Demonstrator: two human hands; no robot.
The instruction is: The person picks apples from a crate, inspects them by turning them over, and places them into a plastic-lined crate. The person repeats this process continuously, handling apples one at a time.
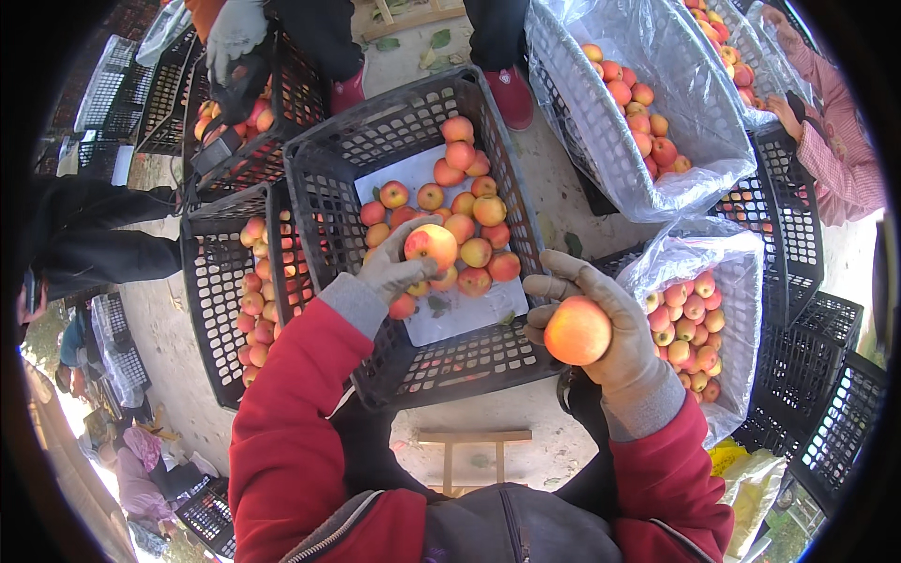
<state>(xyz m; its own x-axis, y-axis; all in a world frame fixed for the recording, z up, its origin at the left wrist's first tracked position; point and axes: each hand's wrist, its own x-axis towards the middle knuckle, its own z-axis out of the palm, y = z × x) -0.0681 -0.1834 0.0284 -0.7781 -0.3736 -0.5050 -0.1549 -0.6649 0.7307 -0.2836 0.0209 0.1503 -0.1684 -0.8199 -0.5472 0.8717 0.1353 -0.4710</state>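
Note:
My gloved left hand (395,270) grips a red-and-yellow apple (431,248) above the black plastic crate (464,376) in front of me. In my right hand (611,331), also gloved, a second apple (578,330) rests on the palm, with the fingers partly curled beside it. This hand is over the crate's right front corner. Inside the crate, several apples (474,251) lie mostly along the far and right side, on a pale sheet (457,318) that lines the bottom. A few leaves lie on the sheet. The left hand hides some apples beneath it.
To the right, a plastic-lined crate (739,310) holds apples, and a larger lined crate (676,190) stands beyond it. An apple crate (218,324) stands at left. Co-workers are around: a grey-gloved hand (236,35) at upper left, a pink checked sleeve (838,155) at right.

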